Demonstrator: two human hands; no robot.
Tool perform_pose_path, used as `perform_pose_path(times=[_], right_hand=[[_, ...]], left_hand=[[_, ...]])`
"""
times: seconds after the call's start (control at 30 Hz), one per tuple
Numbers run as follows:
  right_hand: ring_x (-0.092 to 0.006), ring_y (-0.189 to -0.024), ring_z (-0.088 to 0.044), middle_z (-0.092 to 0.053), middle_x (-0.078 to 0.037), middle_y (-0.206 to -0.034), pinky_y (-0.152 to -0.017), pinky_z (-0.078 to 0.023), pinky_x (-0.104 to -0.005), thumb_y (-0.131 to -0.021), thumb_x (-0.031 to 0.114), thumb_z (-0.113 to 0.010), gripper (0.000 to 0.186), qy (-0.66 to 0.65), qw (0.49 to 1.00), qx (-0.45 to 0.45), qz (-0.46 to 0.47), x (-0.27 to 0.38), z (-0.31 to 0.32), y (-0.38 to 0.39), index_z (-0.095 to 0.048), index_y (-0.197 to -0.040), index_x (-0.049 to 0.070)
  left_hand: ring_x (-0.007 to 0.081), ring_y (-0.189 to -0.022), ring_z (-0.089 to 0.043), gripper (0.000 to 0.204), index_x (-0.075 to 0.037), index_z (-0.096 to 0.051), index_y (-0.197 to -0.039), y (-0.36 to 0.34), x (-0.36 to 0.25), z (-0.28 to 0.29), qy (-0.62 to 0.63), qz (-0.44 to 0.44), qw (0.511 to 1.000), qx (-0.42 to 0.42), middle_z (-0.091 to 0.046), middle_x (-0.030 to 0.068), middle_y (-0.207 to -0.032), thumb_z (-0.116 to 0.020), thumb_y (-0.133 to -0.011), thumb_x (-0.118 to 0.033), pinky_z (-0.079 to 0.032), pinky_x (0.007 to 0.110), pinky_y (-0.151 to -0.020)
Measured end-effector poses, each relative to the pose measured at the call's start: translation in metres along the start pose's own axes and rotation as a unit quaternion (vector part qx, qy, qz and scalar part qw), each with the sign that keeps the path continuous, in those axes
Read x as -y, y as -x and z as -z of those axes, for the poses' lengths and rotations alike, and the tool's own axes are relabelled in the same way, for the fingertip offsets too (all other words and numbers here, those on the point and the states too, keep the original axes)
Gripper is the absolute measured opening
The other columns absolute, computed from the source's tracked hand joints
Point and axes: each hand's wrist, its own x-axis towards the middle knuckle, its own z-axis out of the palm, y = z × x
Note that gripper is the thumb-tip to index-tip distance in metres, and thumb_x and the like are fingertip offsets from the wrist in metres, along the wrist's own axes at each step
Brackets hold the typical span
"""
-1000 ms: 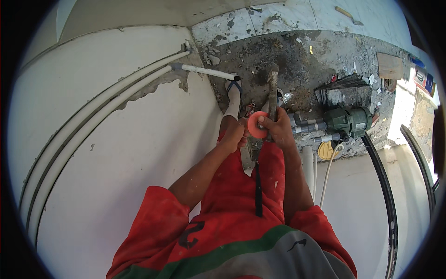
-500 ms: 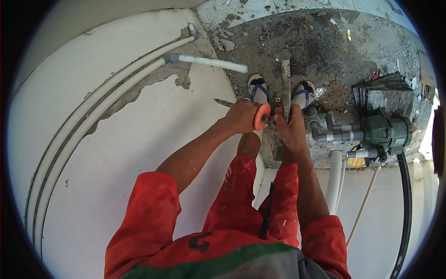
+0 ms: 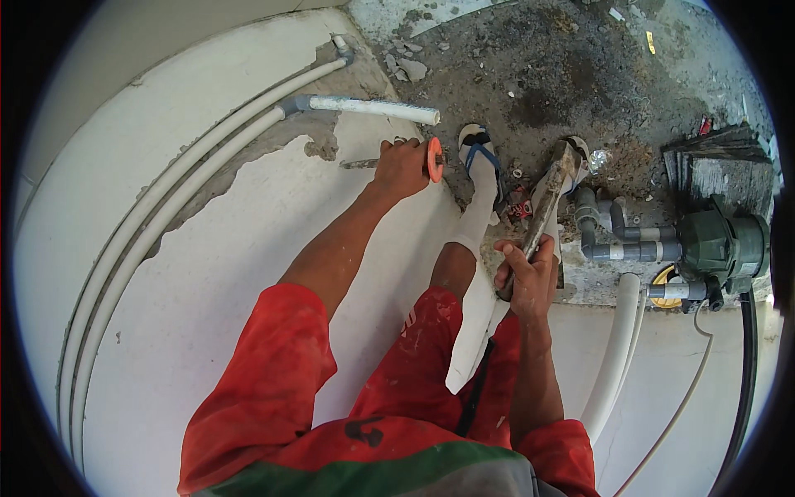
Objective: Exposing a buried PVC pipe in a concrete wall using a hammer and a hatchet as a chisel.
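Nearer left, I saw a chipped white plaster wall (image 3: 207,323); farther right, a rubble-strewn grey floor (image 3: 530,74). The right hand (image 3: 528,277) gripped a grimy, long hammer-like tool (image 3: 544,207) slanting far-right; beyond, the left hand (image 3: 403,168) clasped an orange-collared metal chisel (image 3: 359,164), lengthwise left-right, tip leftward.

The dirty grey floor (image 3: 497,62) bears pale rubble (image 3: 411,69), a yellow scrap (image 3: 651,42) and layered dark sheets (image 3: 719,174).
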Motion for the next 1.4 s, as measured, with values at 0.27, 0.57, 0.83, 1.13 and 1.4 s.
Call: perform_pose_path(times=[0.27,0.57,0.83,1.13,1.4], right_hand=[[-0.0096,-0.039,-0.044,-0.054,-0.006,-0.067,-0.036,-0.039,-0.0237,-0.093,0.022,-0.058,0.030,-0.137,0.985,0.055,-0.094,-0.023,-0.007,-0.013,-0.043,-0.112,0.003],[-0.0103,-0.038,-0.046,-0.054,-0.007,-0.064,-0.033,-0.035,-0.0247,-0.091,0.011,-0.055,0.017,-0.079,0.991,0.011,-0.109,-0.043,-0.080,0.011,-0.042,-0.098,0.003],[-0.0088,-0.035,-0.040,-0.048,-0.001,-0.057,-0.032,-0.031,-0.0253,-0.090,0.016,-0.061,0.019,-0.001,0.994,0.054,-0.096,0.011,-0.029,0.001,-0.048,-0.093,0.003],[-0.0134,-0.044,-0.046,-0.049,-0.002,-0.061,-0.042,-0.040,-0.0283,-0.086,0.007,-0.053,0.008,-0.207,0.929,-0.305,0.006,0.031,-0.065,0.009,-0.047,-0.080,0.007],[-0.0100,-0.045,-0.048,-0.050,-0.004,-0.061,-0.040,-0.038,-0.0261,-0.091,0.023,-0.060,0.023,0.156,0.982,-0.002,-0.109,0.033,-0.013,0.000,-0.047,-0.090,0.003]], left_hand=[[0.0271,-0.073,-0.062,0.022,-0.012,-0.061,-0.088,-0.007,0.003,-0.011,-0.028,-0.004,0.999,-0.021,-0.062,0.0066,-0.078,-0.070,-0.073,-0.025,-0.039,0.042,-0.069],[0.0357,-0.072,-0.065,0.021,-0.008,-0.062,-0.084,-0.020,-0.009,0.018,0.056,0.043,0.997,0.027,-0.067,0.0154,-0.077,-0.066,-0.076,-0.027,-0.052,0.043,-0.065],[0.0336,-0.067,-0.065,0.028,-0.013,-0.065,-0.094,-0.016,-0.003,0.007,0.004,0.038,0.996,0.078,-0.066,0.0141,-0.070,-0.063,-0.075,-0.035,-0.052,0.043,-0.062],[0.0353,-0.067,-0.064,0.022,-0.010,-0.064,-0.082,-0.025,-0.006,0.013,0.045,0.021,0.997,0.057,-0.066,0.0145,-0.070,-0.064,-0.075,-0.030,-0.051,0.044,-0.062],[0.0339,-0.066,-0.065,0.027,-0.013,-0.067,-0.089,-0.014,0.009,0.011,0.020,-0.010,0.997,0.070,-0.066,0.0128,-0.071,-0.063,-0.075,-0.036,-0.052,0.043,-0.062]])
